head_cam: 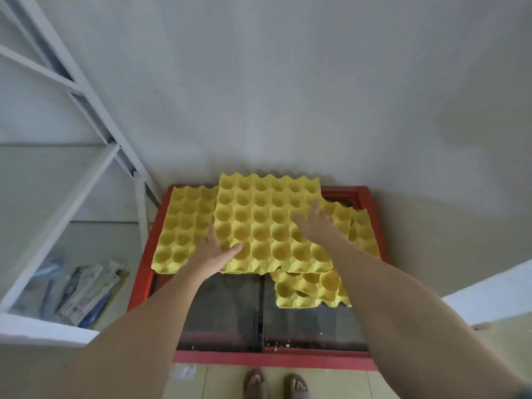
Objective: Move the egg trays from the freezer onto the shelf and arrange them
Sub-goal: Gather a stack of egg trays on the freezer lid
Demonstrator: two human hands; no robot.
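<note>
Several yellow egg trays lie on the glass lid of a red-framed chest freezer (273, 359). The large middle tray (264, 223) overlaps a left tray (181, 228), a right tray (361, 231) and a smaller piece at the front right (308, 289). My left hand (214, 253) rests at the middle tray's front left edge, fingers spread, thumb over the rim. Flat on that tray's right side lies my right hand (315, 226), fingers apart. Neither hand visibly grips a tray.
A white metal shelf (95, 110) stands to the left of the freezer, with several booklets or packets (83, 295) on its lower board. A white wall rises behind. A white surface (489, 295) juts in at the right. My sandalled feet (276, 383) stand before the freezer.
</note>
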